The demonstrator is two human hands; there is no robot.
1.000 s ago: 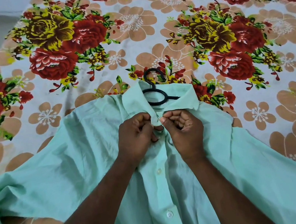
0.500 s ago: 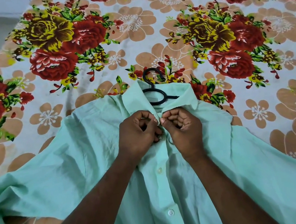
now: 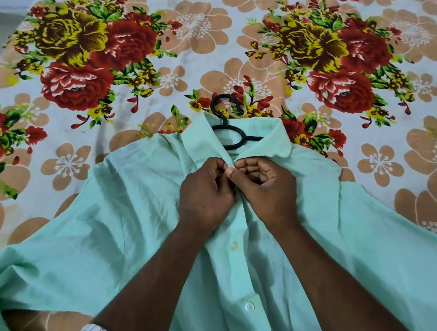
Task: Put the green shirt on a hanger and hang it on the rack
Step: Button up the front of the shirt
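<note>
One floral bedsheet (image 3: 194, 54) under green shirt (image 3: 106, 226)

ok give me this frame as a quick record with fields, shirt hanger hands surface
shirt: green shirt spread front up on floral bedsheet
hanger: black hanger inside the shirt, hook poking out of the collar
left: left hand pinches the shirt front just below the collar
right: right hand pinches the same spot, fingers curled
below hands: two buttons visible
rack: not in view
</note>
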